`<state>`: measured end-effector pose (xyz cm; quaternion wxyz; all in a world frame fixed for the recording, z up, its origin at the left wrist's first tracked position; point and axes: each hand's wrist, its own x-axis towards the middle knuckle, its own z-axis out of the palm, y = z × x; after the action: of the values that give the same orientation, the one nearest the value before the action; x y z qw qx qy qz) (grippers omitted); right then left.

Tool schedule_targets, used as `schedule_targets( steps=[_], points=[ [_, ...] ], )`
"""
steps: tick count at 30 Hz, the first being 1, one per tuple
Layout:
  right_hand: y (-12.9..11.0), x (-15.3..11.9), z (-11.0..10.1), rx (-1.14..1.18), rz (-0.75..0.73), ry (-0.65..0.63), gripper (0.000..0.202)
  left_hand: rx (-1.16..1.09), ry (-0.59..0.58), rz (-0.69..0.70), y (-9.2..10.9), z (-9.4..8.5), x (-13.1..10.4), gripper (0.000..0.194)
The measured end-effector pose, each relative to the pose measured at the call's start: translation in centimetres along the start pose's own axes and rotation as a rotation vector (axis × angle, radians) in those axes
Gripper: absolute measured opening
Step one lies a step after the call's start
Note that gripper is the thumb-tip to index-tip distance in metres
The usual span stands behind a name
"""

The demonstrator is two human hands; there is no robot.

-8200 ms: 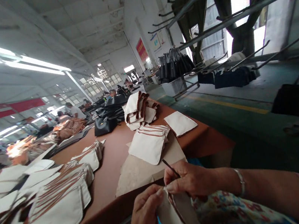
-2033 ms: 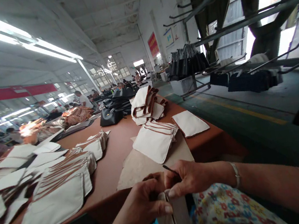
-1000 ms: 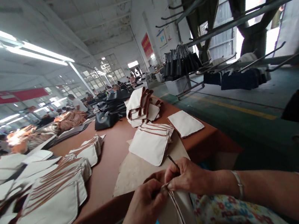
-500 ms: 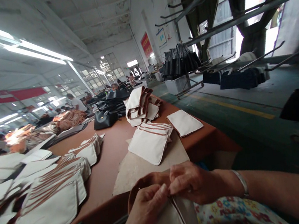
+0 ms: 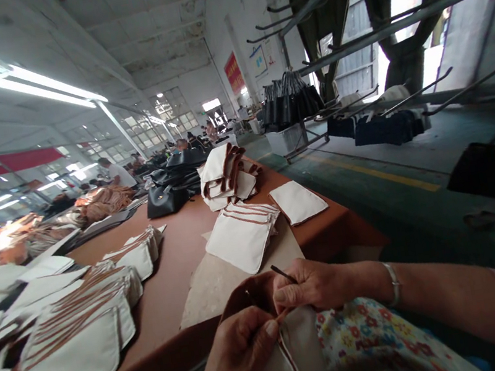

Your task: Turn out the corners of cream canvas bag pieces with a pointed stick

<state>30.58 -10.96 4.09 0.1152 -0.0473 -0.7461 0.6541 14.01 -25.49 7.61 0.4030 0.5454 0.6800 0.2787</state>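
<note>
long cream fabric piece with dark central seam below table edge, running lengthwise toward wearer, upper end pinched by left hand; right hand grips thin dark stick.

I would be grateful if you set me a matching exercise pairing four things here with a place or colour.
1. Thin tool
2. Bracelet
3. Floor line
4. Lone panel

A. Yellow
B. Flat near the table's right edge
C. In the right hand
D. Around the right wrist

Pairs: 1-C, 2-D, 3-A, 4-B
</note>
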Motion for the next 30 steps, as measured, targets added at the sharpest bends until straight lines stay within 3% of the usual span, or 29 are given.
schedule_targets(
  steps=[4,7,14,18,24,27,30],
  points=[
    [-0.2,0.1,-0.1,-0.078,-0.038,-0.060,0.036,0.040,0.062,0.055,1.1,0.6,-0.5,0.053],
    [0.7,-0.1,0.6,-0.071,-0.079,-0.047,0.033,0.010,0.093,0.074,0.7,0.9,-0.4,0.051],
    [2.6,-0.8,1.2,-0.013,0.037,0.112,0.030,-0.264,-0.100,0.017,-0.7,0.1,0.7,0.045],
    [2.1,-1.1,0.6,0.098,0.180,0.077,0.036,-0.215,-0.043,0.082,-0.1,-0.5,0.3,0.039],
    [1.7,-1.2,0.5,0.187,0.244,0.064,0.038,0.052,0.206,0.220,0.5,0.1,-0.8,0.011],
    [1.9,-1.1,0.6,0.235,0.213,0.074,0.034,0.050,0.190,0.234,0.6,0.1,-0.9,0.009],
    [2.2,-1.1,0.7,0.282,0.189,0.066,0.033,-0.035,0.094,0.101,0.7,-0.3,-0.8,0.017]
  ],
)
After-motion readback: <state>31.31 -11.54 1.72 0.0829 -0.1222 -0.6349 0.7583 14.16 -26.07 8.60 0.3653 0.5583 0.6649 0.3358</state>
